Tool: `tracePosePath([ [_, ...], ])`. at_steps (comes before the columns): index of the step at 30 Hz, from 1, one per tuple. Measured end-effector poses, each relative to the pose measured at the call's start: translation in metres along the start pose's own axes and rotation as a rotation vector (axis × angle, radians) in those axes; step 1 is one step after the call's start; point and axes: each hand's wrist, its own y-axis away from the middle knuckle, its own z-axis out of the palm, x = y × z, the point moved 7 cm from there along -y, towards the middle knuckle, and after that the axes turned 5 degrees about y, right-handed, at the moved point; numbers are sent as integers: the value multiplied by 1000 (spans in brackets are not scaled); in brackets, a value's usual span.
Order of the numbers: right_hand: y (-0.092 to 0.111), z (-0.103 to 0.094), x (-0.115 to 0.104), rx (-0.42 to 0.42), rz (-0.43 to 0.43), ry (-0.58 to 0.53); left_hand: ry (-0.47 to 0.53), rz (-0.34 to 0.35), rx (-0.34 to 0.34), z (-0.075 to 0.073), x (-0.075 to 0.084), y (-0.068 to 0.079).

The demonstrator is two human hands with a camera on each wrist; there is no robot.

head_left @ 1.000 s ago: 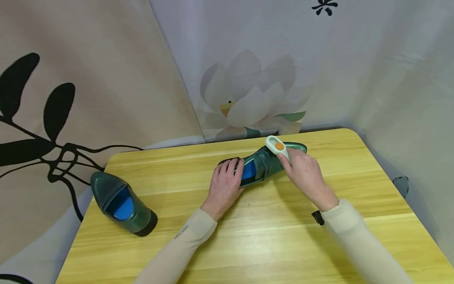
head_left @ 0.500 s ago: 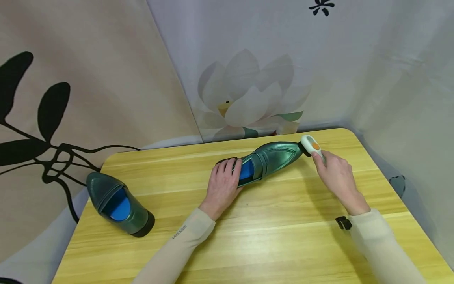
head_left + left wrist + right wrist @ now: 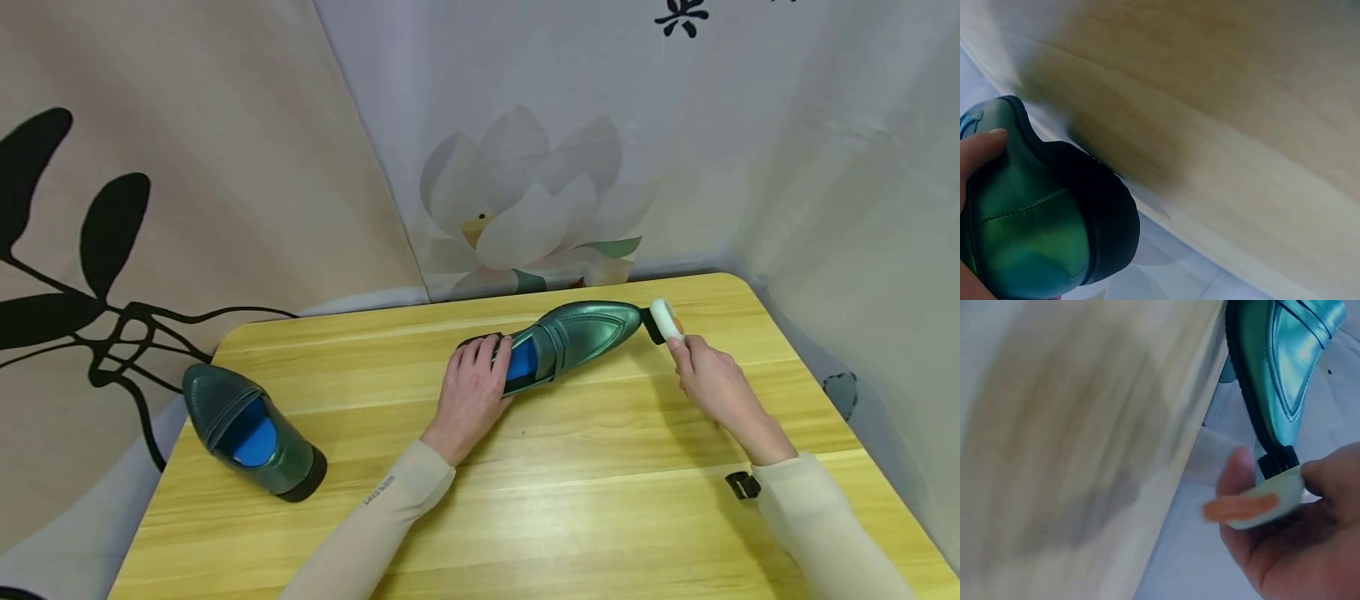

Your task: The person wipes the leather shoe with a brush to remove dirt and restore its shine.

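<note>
A dark green loafer (image 3: 592, 329) with a blue insole is held near the table's far side, its toe pointing right. My left hand (image 3: 468, 392) grips it at the heel end; in the left wrist view the thumb lies on the green upper, above the black heel (image 3: 1113, 219). A small white brush (image 3: 664, 320) with an orange patch and black bristles is pinched in my right hand (image 3: 720, 387). Its bristles (image 3: 1277, 460) touch the tip of the toe. The second green loafer (image 3: 288, 450) stands at the left, apart from both hands.
The light wooden table (image 3: 570, 517) ends at a rounded corner on the far right. Behind it hangs a pale curtain (image 3: 750, 150) printed with a lotus and dark leaves.
My right hand has moved the brush from the loafer's upper rightward to the toe tip, and has turned it so the bristles face left. The left hand keeps its grip on the heel.
</note>
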Motion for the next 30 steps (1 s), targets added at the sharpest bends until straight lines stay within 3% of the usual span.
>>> tracePosePath([
  [3, -1, 5, 2, -49, 5, -32, -12, -1, 0, -1, -1, 1],
  [13, -32, -9, -37, 71, -121, 80, 6, 5, -30, 0, 1, 1],
  [24, -4, -9, 1, 52, -32, 42, -17, 4, 9, -5, 0, 2],
  [30, 1, -16, 7, 99, -21, 31, 11, -9, -51, -4, 2, 2],
])
